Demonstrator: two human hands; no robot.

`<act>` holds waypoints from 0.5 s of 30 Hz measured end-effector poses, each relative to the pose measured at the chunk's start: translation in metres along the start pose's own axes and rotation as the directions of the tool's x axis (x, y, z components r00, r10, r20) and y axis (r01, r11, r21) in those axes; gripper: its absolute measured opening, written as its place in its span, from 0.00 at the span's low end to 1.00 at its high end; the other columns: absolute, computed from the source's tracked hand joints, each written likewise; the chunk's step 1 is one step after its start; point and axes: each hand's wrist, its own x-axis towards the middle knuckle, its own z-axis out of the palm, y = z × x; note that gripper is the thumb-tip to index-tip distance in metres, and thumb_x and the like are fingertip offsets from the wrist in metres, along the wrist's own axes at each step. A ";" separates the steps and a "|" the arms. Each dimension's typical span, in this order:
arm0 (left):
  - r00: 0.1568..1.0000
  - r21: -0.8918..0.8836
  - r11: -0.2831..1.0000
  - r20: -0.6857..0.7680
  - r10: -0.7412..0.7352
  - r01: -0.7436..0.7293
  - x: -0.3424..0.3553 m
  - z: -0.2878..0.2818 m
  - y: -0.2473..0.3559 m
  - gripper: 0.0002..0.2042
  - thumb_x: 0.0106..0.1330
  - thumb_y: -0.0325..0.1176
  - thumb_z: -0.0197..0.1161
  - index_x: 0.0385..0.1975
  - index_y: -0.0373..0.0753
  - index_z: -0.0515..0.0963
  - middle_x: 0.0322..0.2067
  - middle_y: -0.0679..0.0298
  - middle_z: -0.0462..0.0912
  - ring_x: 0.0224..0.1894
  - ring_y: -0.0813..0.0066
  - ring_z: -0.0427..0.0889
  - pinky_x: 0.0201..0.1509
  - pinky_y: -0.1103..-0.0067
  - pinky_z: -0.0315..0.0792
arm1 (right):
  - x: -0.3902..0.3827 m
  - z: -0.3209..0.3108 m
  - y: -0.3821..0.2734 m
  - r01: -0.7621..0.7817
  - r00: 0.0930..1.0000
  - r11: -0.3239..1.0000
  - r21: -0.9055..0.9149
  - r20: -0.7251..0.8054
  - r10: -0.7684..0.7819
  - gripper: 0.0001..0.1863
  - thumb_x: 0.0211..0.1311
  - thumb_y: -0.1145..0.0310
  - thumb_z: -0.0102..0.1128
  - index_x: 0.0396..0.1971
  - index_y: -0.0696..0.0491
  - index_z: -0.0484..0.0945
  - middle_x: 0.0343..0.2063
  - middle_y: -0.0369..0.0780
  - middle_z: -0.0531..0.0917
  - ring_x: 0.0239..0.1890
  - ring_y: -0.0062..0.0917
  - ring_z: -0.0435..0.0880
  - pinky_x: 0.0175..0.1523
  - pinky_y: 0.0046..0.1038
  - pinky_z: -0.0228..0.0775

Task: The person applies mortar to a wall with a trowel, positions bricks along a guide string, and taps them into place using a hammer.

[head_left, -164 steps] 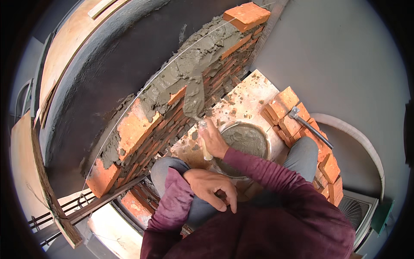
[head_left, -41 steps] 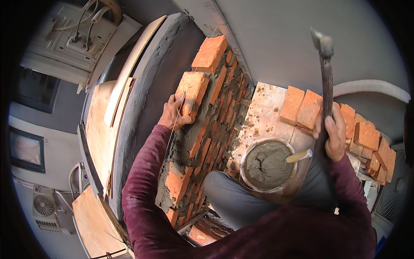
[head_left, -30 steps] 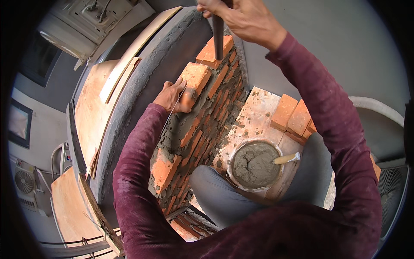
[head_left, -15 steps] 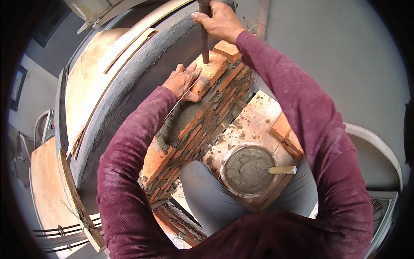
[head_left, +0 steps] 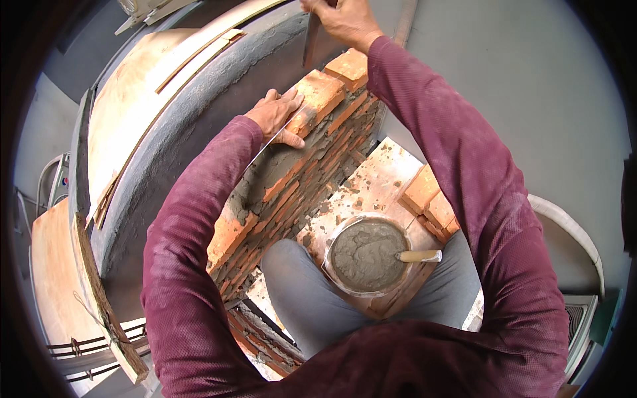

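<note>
My left hand (head_left: pixel 273 118) grips the near end of an orange brick (head_left: pixel 320 95), its fingers over the top and its thumb stretched along the end. A thin white string (head_left: pixel 262 150) runs beside that hand and across the brick. Above the wall, my right hand (head_left: pixel 350 24) is closed around a dark brown rod-like tool (head_left: pixel 310 41), whose upper part is cut off by the frame edge. The tool's lower end hangs apart from the brick. Another brick (head_left: pixel 348 66) sits just beyond. Grey mortar (head_left: pixel 275 171) covers the wall top on the near side of my left hand.
A bucket of wet mortar (head_left: pixel 368 255) stands between my knees, with a wooden-handled tool (head_left: pixel 419 256) in it. Loose bricks (head_left: pixel 428 196) lie to its right. A curved grey wall (head_left: pixel 176 129) and plywood sheets (head_left: pixel 136 93) flank the brick wall (head_left: pixel 302 192) on the left.
My right hand has lifted the rod-like tool off the brick's top, where its end rested before. My left hand stays on the brick. The whole view has shifted slightly.
</note>
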 end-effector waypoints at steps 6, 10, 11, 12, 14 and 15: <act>0.997 -0.099 0.995 0.080 -0.005 0.014 -0.009 -0.005 -0.021 0.52 0.49 0.66 0.70 0.71 0.42 0.61 0.73 0.42 0.52 0.69 0.46 0.62 0.74 0.63 0.56 | 0.010 -0.097 -0.116 0.025 0.984 0.931 0.363 0.156 -0.087 0.17 0.74 0.54 0.53 0.36 0.54 0.68 0.20 0.33 0.75 0.20 0.16 0.79 0.25 0.19 0.74; 0.993 -0.093 0.994 0.108 -0.041 0.051 -0.016 0.004 -0.027 0.49 0.52 0.61 0.71 0.72 0.46 0.60 0.74 0.47 0.49 0.72 0.50 0.57 0.76 0.65 0.54 | -0.026 -0.122 -0.105 -0.244 0.832 0.875 -0.419 0.373 0.411 0.14 0.75 0.57 0.50 0.39 0.53 0.70 0.20 0.29 0.67 0.18 0.11 0.66 0.22 0.17 0.62; 0.991 -0.086 0.995 0.130 -0.034 0.045 -0.012 0.002 -0.030 0.48 0.53 0.59 0.71 0.72 0.47 0.59 0.75 0.48 0.48 0.72 0.50 0.56 0.77 0.65 0.53 | -0.039 -0.125 -0.100 -0.358 0.764 0.867 -0.347 0.425 0.486 0.17 0.75 0.53 0.49 0.34 0.52 0.69 0.17 0.27 0.64 0.14 0.08 0.61 0.16 0.15 0.52; 0.988 -0.077 0.996 0.155 -0.029 0.041 -0.010 0.000 -0.034 0.47 0.54 0.57 0.70 0.73 0.49 0.58 0.75 0.48 0.47 0.73 0.51 0.55 0.77 0.66 0.52 | -0.046 -0.130 -0.090 -0.397 0.711 0.865 -0.306 0.493 0.501 0.14 0.75 0.56 0.50 0.38 0.52 0.71 0.17 0.27 0.64 0.15 0.08 0.62 0.17 0.14 0.54; 0.985 -0.078 0.997 0.172 -0.010 0.024 -0.005 -0.001 -0.033 0.46 0.55 0.55 0.70 0.73 0.50 0.58 0.75 0.49 0.46 0.73 0.52 0.54 0.78 0.66 0.51 | -0.062 -0.128 -0.079 -0.251 0.878 0.935 -0.250 0.347 0.329 0.15 0.75 0.56 0.52 0.43 0.53 0.73 0.20 0.28 0.65 0.15 0.07 0.62 0.18 0.12 0.55; 0.986 -0.084 0.996 0.169 -0.004 0.018 -0.005 -0.002 -0.033 0.46 0.55 0.55 0.71 0.73 0.50 0.58 0.75 0.49 0.46 0.73 0.52 0.54 0.78 0.66 0.52 | -0.059 -0.127 -0.076 -0.228 0.895 0.958 -0.172 0.352 0.276 0.17 0.74 0.55 0.52 0.46 0.55 0.73 0.23 0.30 0.68 0.18 0.09 0.65 0.21 0.14 0.60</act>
